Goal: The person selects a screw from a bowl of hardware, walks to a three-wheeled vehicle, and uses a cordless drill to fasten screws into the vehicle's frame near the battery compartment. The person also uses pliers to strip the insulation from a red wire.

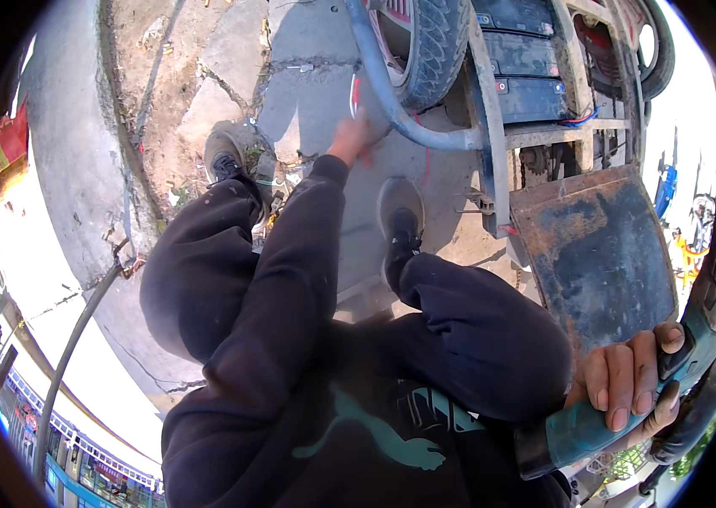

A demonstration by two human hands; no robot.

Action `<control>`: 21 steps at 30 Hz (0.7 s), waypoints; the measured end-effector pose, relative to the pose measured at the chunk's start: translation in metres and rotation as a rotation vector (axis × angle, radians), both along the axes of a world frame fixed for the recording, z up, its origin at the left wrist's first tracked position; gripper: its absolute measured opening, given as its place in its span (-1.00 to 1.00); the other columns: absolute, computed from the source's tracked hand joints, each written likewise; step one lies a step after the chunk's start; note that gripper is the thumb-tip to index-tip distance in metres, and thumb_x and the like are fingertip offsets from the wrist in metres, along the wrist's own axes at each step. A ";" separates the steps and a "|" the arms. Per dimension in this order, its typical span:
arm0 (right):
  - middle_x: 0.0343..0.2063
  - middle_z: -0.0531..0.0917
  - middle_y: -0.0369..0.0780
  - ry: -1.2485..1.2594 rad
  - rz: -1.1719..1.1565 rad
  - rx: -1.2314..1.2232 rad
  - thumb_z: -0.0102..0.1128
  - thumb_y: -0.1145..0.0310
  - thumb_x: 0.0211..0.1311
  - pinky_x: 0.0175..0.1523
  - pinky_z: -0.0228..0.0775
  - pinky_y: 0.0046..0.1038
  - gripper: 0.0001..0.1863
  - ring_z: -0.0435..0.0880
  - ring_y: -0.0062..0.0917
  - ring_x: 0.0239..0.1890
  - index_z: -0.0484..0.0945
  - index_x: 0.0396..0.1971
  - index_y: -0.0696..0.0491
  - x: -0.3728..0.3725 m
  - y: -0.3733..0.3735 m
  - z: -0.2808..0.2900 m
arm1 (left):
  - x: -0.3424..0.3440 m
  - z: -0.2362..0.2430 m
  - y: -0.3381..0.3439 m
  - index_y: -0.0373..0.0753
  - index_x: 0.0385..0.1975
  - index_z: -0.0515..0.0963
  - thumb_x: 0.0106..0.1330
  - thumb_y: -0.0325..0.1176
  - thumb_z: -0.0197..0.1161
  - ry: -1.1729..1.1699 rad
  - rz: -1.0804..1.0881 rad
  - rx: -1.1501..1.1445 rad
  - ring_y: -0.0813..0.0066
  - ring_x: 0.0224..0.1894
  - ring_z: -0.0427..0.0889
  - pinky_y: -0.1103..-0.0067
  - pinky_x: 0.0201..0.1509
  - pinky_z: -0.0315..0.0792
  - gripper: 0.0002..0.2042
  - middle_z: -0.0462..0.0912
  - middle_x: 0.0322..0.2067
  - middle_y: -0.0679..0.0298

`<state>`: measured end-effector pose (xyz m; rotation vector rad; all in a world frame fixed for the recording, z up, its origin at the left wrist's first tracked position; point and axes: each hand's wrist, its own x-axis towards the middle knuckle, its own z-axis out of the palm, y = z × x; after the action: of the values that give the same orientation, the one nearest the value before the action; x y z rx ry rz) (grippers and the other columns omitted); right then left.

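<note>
My right hand [629,381] is closed around the teal body of a power tool [578,433] with black ends, at the lower right. The tool slants upward to the right edge, and its far end is dark and partly lost at the rim. My left hand [351,142] reaches down between my feet, smeared by motion. Just beyond it shows a thin red and white thing [355,95]; whether the fingers hold it I cannot tell. The hand is near the bent blue-grey tube [383,85] of a vehicle frame.
The vehicle has a treaded tyre [436,55], several dark batteries [527,55] in a metal frame, and a rusty sheet-metal panel [599,254]. My shoes [400,207] stand on cracked concrete. A concrete kerb [79,152] and a dark bent rod [70,356] lie to the left.
</note>
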<state>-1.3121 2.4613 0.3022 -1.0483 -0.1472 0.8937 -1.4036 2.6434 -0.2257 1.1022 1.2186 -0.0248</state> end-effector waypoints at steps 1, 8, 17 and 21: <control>-0.47 0.59 -0.22 0.008 -0.012 0.000 0.18 0.39 0.25 -0.29 0.56 -0.30 -0.53 0.66 -0.43 -0.51 0.24 0.10 0.14 -0.001 0.001 0.000 | 0.007 -0.005 0.000 -0.41 -0.27 0.56 0.45 0.06 -0.15 0.008 0.005 -0.065 0.04 -0.46 0.68 0.21 -0.43 0.50 -0.44 0.62 -0.43 -0.12; -0.40 0.64 -0.19 0.090 0.175 -0.002 0.17 0.37 0.29 -0.19 0.60 -0.26 -0.56 0.72 -0.34 -0.40 0.26 0.10 0.09 0.002 -0.007 0.006 | -0.006 -0.089 -0.007 -0.48 -0.08 0.52 0.46 0.01 -0.18 -0.068 -0.650 0.583 -0.13 -0.22 0.66 0.19 -0.17 0.51 -0.43 0.65 -0.33 -0.18; -0.43 0.63 -0.18 0.124 0.186 0.032 0.21 0.38 0.25 -0.27 0.61 -0.28 -0.54 0.70 -0.36 -0.46 0.26 0.08 0.12 -0.010 -0.027 0.019 | -0.080 -0.049 -0.008 -0.41 -0.22 0.60 0.27 -0.17 0.04 0.109 -0.543 0.596 -0.11 -0.12 0.64 0.19 -0.01 0.46 -0.62 0.65 -0.25 -0.18; -0.57 0.59 -0.25 0.006 0.151 0.066 0.20 0.42 0.17 -0.49 0.60 -0.40 -0.56 0.62 -0.52 -0.69 0.31 0.03 0.16 -0.012 -0.043 0.018 | -0.099 -0.002 -0.083 -0.36 -0.23 0.62 0.16 -0.23 0.04 0.123 -0.246 0.404 -0.08 -0.14 0.64 0.25 -0.02 0.47 -0.64 0.66 -0.26 -0.14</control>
<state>-1.3246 2.4183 0.3199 -0.9824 -0.2516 1.0216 -1.5024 2.5605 -0.2279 1.6209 1.2201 -0.0357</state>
